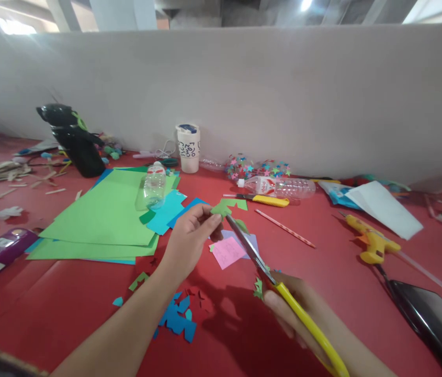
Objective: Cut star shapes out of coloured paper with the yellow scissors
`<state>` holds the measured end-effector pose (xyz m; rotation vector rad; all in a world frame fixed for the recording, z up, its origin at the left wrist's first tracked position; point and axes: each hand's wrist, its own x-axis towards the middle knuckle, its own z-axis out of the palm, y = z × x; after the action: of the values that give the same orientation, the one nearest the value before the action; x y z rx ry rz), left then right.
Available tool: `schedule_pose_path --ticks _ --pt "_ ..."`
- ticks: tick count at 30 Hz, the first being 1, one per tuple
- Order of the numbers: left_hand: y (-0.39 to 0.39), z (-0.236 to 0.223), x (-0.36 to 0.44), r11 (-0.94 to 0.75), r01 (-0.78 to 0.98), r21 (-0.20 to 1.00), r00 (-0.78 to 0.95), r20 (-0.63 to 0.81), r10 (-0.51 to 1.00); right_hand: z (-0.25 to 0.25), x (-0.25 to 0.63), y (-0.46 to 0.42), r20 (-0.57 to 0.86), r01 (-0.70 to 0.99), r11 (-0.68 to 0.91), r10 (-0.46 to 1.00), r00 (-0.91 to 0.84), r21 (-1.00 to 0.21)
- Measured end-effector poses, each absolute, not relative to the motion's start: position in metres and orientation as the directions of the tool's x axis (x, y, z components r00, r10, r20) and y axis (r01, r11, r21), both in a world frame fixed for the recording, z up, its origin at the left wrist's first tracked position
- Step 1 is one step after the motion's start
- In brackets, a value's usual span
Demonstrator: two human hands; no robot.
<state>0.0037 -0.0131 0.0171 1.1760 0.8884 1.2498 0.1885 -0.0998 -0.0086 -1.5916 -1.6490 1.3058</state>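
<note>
Two bare hands are busy above the red surface (67, 309) in front of me. The left hand (191, 233) has its grip narrowed to a pinch, thumb against fingers, with a small green paper piece (221, 208) caught at the tips. That piece is held up off the surface, near the middle of the work area. The right hand (283, 314) has its grip wrapped around the yellow handle of the scissors (303, 316), whose blades point up and away, their tip right at the green piece; whether they bite into it I can't tell from here.

Under the blades lie a pink paper square (227, 252) and a lilac sheet (252, 242), partly overlapping. Some green cut-outs (259, 289) sit just beside the right hand's fingers, while blue scraps (177, 317) and red scraps (201, 300) are scattered between the forearms. Over on the left, a clear bottle (155, 186) stands by a stack of green sheets (99, 209). Beyond the hands I see a yellow cutter (271, 201), a patterned pencil (285, 229) and a plastic bottle (283, 187) on its side. Far right, a yellow glue gun (373, 241) rests on the surface.
</note>
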Motion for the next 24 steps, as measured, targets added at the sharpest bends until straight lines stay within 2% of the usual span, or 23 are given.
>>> schedule_pose_path --ticks 3,7,15,24 --pt "-0.013 0.021 0.002 -0.095 -0.154 0.983 0.153 0.119 0.981 -0.004 0.192 -0.099 -0.228 0.471 -0.102 0.949 -0.218 -0.876" --pt "-0.012 0.021 0.001 -0.071 -0.135 0.988 0.158 0.092 0.983 0.002 0.196 -0.097 -0.271 0.498 -0.118 0.93 -0.247 -0.859" --pt "-0.01 0.019 0.002 -0.002 -0.183 0.983 0.222 0.044 0.974 0.003 0.199 -0.096 -0.298 0.521 -0.121 0.916 -0.27 -0.845" --pt "-0.009 0.018 -0.001 0.037 -0.255 0.966 0.279 0.037 0.96 0.016 0.194 -0.106 -0.361 0.506 -0.233 0.917 -0.169 -0.83"
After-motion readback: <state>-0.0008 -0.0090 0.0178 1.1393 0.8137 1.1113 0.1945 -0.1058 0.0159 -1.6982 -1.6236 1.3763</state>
